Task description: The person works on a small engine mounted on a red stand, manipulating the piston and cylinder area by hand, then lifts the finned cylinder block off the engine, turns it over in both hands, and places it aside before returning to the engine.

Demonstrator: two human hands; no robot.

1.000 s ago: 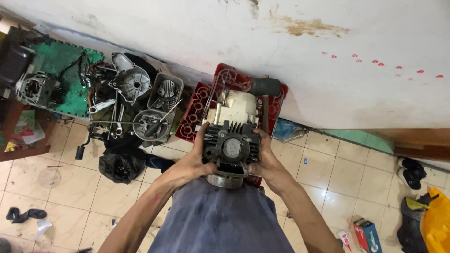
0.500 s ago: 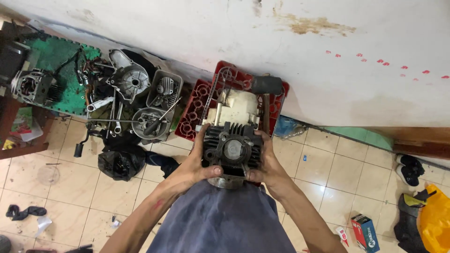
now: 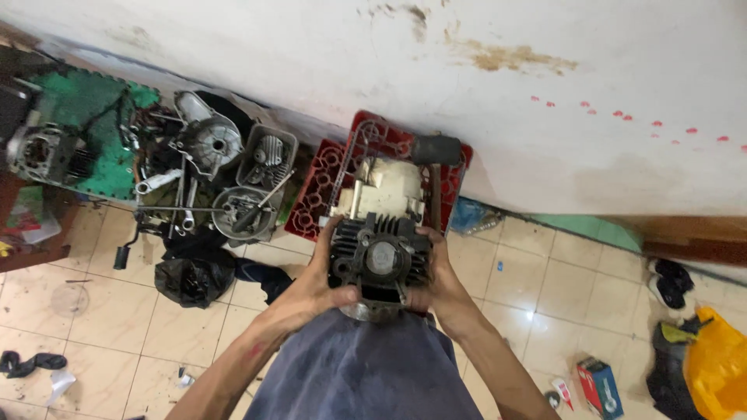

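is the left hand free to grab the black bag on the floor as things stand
Probably not: the left hand is clamped on the black finned engine cylinder, which the right hand shares. The black bag lies unobstructed on the tiles, lower left.

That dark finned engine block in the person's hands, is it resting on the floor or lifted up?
Lifted: both hands, left and right, clasp the engine block at its sides, above the red crate.

Surroundings: workshop floor clutter.
Left of the grip: engine covers, black bag, green mat. Right: yellow bag, red box.
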